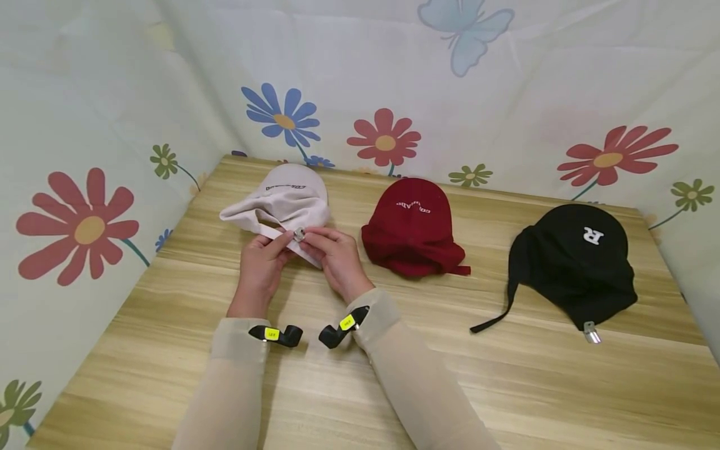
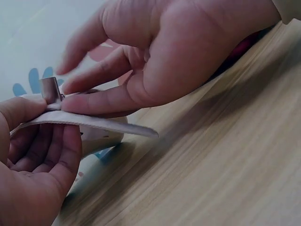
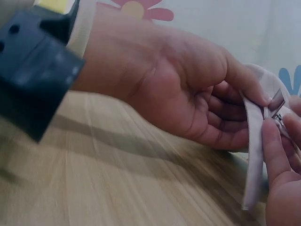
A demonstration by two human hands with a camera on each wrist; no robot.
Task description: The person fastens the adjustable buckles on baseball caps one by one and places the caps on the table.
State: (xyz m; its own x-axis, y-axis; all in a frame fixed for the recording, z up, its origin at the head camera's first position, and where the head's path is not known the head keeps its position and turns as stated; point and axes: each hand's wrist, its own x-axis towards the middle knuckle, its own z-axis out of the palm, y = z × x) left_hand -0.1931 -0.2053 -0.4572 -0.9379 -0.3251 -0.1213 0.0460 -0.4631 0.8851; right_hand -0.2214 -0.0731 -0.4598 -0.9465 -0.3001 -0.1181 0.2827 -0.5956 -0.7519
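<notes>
A pale pinkish-white baseball cap [image 1: 298, 194] lies on the table, its back strap [image 2: 108, 125] raised between both hands. My left hand [image 1: 260, 269] pinches the strap beside a metal buckle [image 1: 299, 234], thumb above and curled fingers below. From the other side my right hand [image 1: 340, 259] holds the strap close to the buckle with thumb and fingers. In the left wrist view the buckle's flap [image 2: 50, 90] stands up, and the strap's loose end sticks out past the fingers. The fingertips hide part of the buckle.
To the right of the hands sits a dark red cap [image 1: 410, 228]. A black cap [image 1: 574, 256] with a white R lies farther right, its strap hanging loose and its metal buckle [image 1: 592, 333] showing. Flower-printed cloth [image 1: 337, 62] stands behind the wooden table [image 1: 506, 387].
</notes>
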